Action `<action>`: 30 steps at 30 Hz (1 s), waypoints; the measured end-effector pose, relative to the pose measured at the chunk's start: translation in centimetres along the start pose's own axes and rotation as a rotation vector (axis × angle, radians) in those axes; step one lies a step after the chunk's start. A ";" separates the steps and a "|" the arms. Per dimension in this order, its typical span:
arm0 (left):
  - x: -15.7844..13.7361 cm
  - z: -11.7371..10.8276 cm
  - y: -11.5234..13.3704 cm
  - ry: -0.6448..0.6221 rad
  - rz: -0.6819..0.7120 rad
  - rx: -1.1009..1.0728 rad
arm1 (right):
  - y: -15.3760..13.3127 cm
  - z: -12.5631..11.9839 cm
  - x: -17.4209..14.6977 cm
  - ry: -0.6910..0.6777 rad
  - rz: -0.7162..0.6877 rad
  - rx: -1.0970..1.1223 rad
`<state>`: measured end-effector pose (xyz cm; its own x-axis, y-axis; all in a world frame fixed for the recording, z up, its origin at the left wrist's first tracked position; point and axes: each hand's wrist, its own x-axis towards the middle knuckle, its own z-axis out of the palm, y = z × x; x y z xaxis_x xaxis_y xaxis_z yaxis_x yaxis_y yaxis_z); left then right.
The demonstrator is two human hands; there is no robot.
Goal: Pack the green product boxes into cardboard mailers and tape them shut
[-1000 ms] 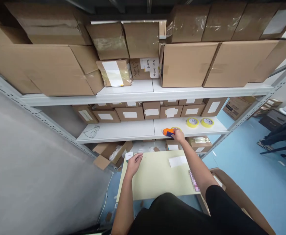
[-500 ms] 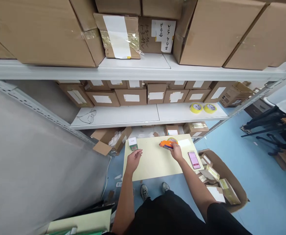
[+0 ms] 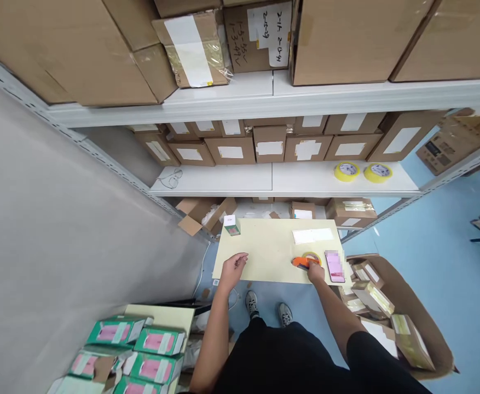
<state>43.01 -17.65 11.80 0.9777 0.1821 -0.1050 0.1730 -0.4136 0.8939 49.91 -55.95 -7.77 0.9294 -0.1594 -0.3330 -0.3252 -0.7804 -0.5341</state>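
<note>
The carton (image 3: 421, 307) is holding taped boxes (image 3: 371, 299), just beside the table (image 3: 270, 249). The right hand (image 3: 316, 271) is gripping the orange dispenser (image 3: 300, 262), fingers wrapping it, near the front edge; the left hand (image 3: 232, 270) is hovering, fingers loosely curling. Between them, bare tabletop is lying open.

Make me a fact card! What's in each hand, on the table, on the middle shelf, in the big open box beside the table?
Left hand: loosely curled, nothing visible in it
Right hand: orange tape dispenser with yellow tape
Table: small green-and-white box, white paper, phone
Middle shelf: glasses, two yellow tape rolls, labelled cartons
Big open box: smaller taped boxes
</note>
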 end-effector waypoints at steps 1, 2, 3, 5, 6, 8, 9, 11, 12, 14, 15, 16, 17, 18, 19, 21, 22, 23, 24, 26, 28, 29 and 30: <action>-0.3 0.6 0.6 0.012 0.006 0.009 | 0.1 -0.4 -0.1 -0.030 -0.003 -0.010; -0.6 1.2 1.1 0.023 0.016 0.021 | 0.0 -0.8 -0.2 -0.049 -0.012 -0.016; -0.9 1.7 1.7 0.028 0.027 0.036 | -0.3 -1.3 -0.3 -0.054 -0.035 -0.011; -1.4 2.6 2.9 0.016 0.050 0.075 | -1.2 -2.4 -0.5 -0.020 -0.114 0.042; -1.7 2.9 3.4 0.004 0.062 0.096 | -1.9 -2.9 -0.6 0.005 -0.160 0.083; -2.4 3.5 4.1 -0.005 0.084 0.129 | -3.5 -3.9 -0.7 0.032 -0.240 0.172; -2.9 3.7 4.2 0.003 0.093 0.139 | -4.6 -4.4 -0.8 0.030 -0.279 0.217; -4.1 4.0 4.1 0.034 0.104 0.142 | -6.9 -5.2 -0.9 0.008 -0.367 0.315; -4.7 4.1 3.8 0.062 0.103 0.139 | -8.3 -5.5 -1.1 -0.011 -0.414 0.368; -6.3 3.9 2.9 0.136 0.087 0.135 | -11.1 -5.9 -1.5 -0.061 -0.494 0.463; -7.2 3.7 2.4 0.179 0.073 0.137 | -12.5 -5.9 -1.9 -0.088 -0.524 0.498; -8.1 3.4 1.8 0.222 0.055 0.141 | -13.9 -5.8 -2.3 -0.115 -0.551 0.525; -9.2 3.1 1.3 0.260 0.036 0.146 | -15.1 -5.6 -2.8 -0.143 -0.575 0.543; -10.3 2.6 0.8 0.294 0.017 0.152 | -16.3 -5.2 -3.4 -0.171 -0.598 0.554; -11.5 2.2 0.3 0.324 0.001 0.159 | -17.3 -4.7 -4.1 -0.200 -0.616 0.563; -13.9 1.1 -0.4 0.382 -0.023 0.171 | -19.1 -3.5 -5.7 -0.266 -0.642 0.572; -15.0 0.6 -0.8 0.413 -0.034 0.177 | -19.8 -2.8 -6.6 -0.301 -0.651 0.571; -16.2 0.0 -1.1 0.446 -0.047 0.179 | -20.4 -2.0 -7.5 -0.334 -0.660 0.568; -17.2 -0.5 -1.4 0.481 -0.063 0.180 | -21.0 -1.3 -8.4 -0.364 -0.668 0.563; -19.1 -1.6 -2.2 0.557 -0.097 0.175 | -22.1 0.1 -10.3 -0.422 -0.688 0.550; -20.8 -2.6 -3.1 0.617 -0.119 0.167 | -23.2 1.4 -12.2 -0.478 -0.712 0.536; -21.6 -3.1 -3.5 0.634 -0.124 0.163 | -23.7 2.0 -13.3 -0.507 -0.729 0.528; -22.6 -3.6 -4.0 0.645 -0.127 0.157 | -24.2 2.7 -14.3 -0.536 -0.747 0.520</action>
<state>19.83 -16.87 12.16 0.6901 0.7138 0.1192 0.3451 -0.4693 0.8128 43.97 -33.17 7.84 0.7672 0.6412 -0.0141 0.1448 -0.1945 -0.9702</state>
